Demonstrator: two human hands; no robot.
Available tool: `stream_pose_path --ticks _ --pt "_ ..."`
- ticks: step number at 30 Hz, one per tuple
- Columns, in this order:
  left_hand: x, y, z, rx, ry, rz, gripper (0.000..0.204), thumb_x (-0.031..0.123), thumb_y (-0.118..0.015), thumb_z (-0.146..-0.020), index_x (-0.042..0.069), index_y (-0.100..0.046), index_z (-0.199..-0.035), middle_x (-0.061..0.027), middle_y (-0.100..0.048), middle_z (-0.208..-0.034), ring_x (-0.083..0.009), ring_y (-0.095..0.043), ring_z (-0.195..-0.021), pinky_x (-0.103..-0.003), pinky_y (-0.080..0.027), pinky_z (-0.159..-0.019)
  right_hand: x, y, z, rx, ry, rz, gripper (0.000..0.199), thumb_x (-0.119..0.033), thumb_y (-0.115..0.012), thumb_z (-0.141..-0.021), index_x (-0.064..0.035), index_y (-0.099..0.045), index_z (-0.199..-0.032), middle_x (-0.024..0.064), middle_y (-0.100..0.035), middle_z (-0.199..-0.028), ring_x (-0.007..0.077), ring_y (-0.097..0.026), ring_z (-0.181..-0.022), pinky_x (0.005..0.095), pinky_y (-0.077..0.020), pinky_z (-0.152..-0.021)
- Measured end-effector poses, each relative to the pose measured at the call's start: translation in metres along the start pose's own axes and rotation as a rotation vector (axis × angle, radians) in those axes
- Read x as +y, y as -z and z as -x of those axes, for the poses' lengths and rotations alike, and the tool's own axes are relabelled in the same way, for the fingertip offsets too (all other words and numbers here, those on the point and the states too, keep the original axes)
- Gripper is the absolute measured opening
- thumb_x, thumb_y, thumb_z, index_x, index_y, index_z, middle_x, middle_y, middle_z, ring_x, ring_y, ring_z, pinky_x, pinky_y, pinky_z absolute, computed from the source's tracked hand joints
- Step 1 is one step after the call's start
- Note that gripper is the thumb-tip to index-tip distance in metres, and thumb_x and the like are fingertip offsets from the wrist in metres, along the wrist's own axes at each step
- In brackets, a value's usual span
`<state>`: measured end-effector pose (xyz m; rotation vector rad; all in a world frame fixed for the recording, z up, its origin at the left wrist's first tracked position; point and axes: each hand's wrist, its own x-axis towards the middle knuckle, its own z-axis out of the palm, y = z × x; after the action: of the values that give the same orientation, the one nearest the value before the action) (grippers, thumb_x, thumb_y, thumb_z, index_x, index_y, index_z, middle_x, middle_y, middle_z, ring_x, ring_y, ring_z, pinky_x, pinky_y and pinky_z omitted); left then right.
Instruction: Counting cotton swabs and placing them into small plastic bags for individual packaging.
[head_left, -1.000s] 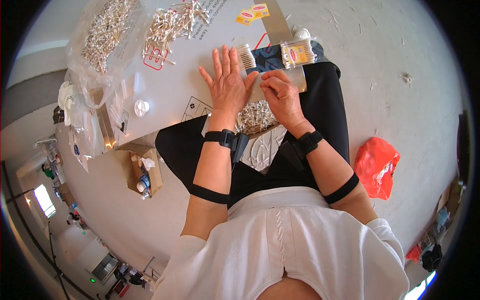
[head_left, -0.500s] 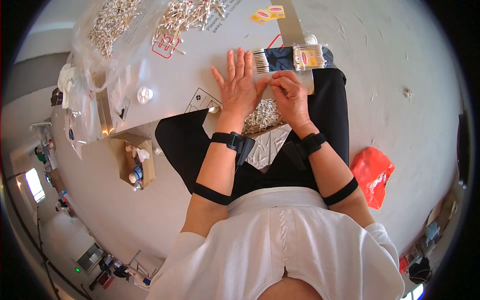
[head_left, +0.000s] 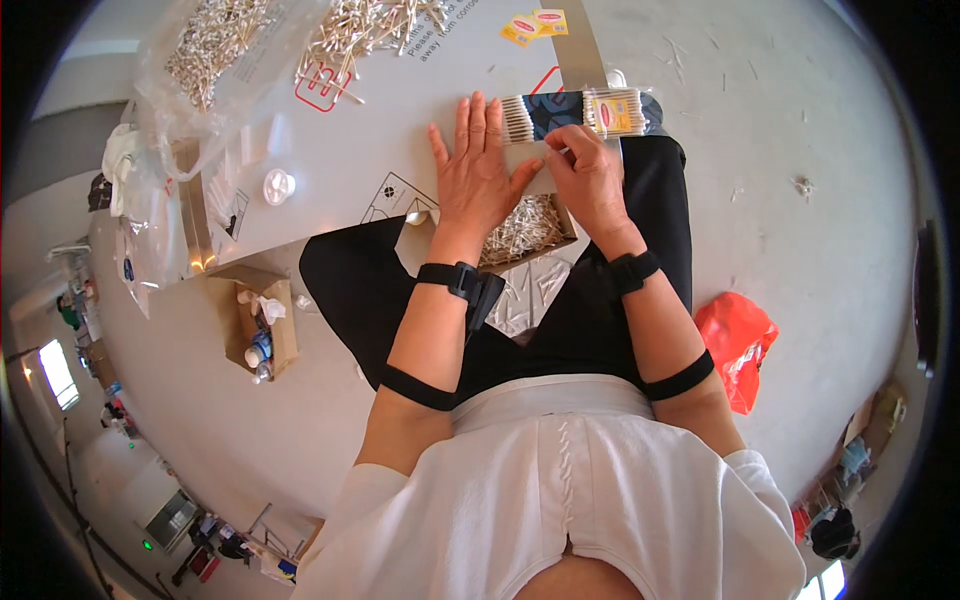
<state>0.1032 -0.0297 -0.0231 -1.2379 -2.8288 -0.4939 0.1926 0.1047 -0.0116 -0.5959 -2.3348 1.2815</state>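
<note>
My left hand (head_left: 478, 175) lies flat on the grey table (head_left: 400, 120) with its fingers spread, the fingertips at the left end of a clear pack of cotton swabs (head_left: 575, 110). My right hand (head_left: 588, 175) is beside it, fingers pinched on the near edge of that pack. The pack lies lengthwise at the table's front edge, with white swab tips at its left end and a yellow label at its right. Just below both hands, on my lap, an open cardboard box (head_left: 525, 228) holds loose swabs.
Heaps of loose swabs (head_left: 375, 25) and a clear bag of swabs (head_left: 205, 45) lie at the far side of the table. A white cap (head_left: 277, 185) sits to the left. On the floor are a cardboard box (head_left: 260, 325) and an orange bag (head_left: 735, 340).
Both hands have stayed together at the pack. My left hand remains flat, while my right hand's fingers have drawn in on the pack's near edge. The view has shifted slightly.
</note>
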Motion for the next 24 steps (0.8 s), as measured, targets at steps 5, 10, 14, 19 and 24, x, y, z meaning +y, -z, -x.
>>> stream_pose_path --ticks 5,10,14,19,24 --pt "-0.001 -0.004 0.001 0.013 0.008 -0.025 0.087 0.054 -0.060 -0.086 0.006 -0.025 -0.150 -0.0142 -0.023 -0.158 -0.0297 -0.019 -0.148 -0.063 -0.010 -0.114 -0.001 -0.005 -0.010 -0.028 0.003 0.095 0.012 -0.008 -0.061 -0.084 -0.0060 -0.067 -0.094 0.0145 -0.064 -0.086 0.0359 -0.064 -0.079 0.0436 -0.0517 -0.070" --pt "0.001 -0.004 0.000 0.027 0.016 -0.009 0.086 0.050 -0.063 -0.085 0.008 -0.025 -0.150 -0.0128 -0.024 -0.158 -0.0288 -0.019 -0.148 -0.064 -0.012 -0.113 -0.002 -0.010 -0.012 -0.031 0.006 0.134 0.013 -0.011 -0.061 -0.084 -0.0075 -0.068 -0.095 0.0126 -0.064 -0.087 0.0349 -0.065 -0.082 0.0438 -0.0521 -0.071" --pt "0.000 -0.004 0.000 0.031 0.019 -0.018 0.085 0.051 -0.061 -0.085 0.008 -0.026 -0.150 -0.0128 -0.024 -0.158 -0.0289 -0.020 -0.147 -0.064 -0.012 -0.113 -0.002 -0.013 -0.012 -0.036 -0.003 0.191 0.013 -0.013 -0.061 -0.085 -0.0094 -0.069 -0.094 0.0108 -0.065 -0.087 0.0338 -0.065 -0.082 0.0436 -0.0524 -0.071" --pt "0.000 -0.005 -0.001 0.027 0.024 -0.030 0.085 0.052 -0.060 -0.086 0.008 -0.026 -0.150 -0.0129 -0.024 -0.158 -0.0288 -0.020 -0.147 -0.064 -0.012 -0.113 -0.005 -0.012 -0.012 -0.031 -0.003 0.194 0.012 -0.014 -0.061 -0.085 -0.0105 -0.070 -0.092 0.0099 -0.065 -0.087 0.0331 -0.065 -0.081 0.0434 -0.0525 -0.071" --pt "0.000 -0.004 -0.001 0.043 0.021 -0.029 0.084 0.052 -0.060 -0.086 0.008 -0.027 -0.150 -0.0129 -0.025 -0.157 -0.0288 -0.021 -0.147 -0.064 -0.013 -0.113 -0.005 -0.012 -0.012 -0.076 -0.014 0.228 0.010 -0.013 -0.061 -0.085 -0.0111 -0.069 -0.090 0.0100 -0.065 -0.087 0.0329 -0.066 -0.080 0.0432 -0.0525 -0.069"
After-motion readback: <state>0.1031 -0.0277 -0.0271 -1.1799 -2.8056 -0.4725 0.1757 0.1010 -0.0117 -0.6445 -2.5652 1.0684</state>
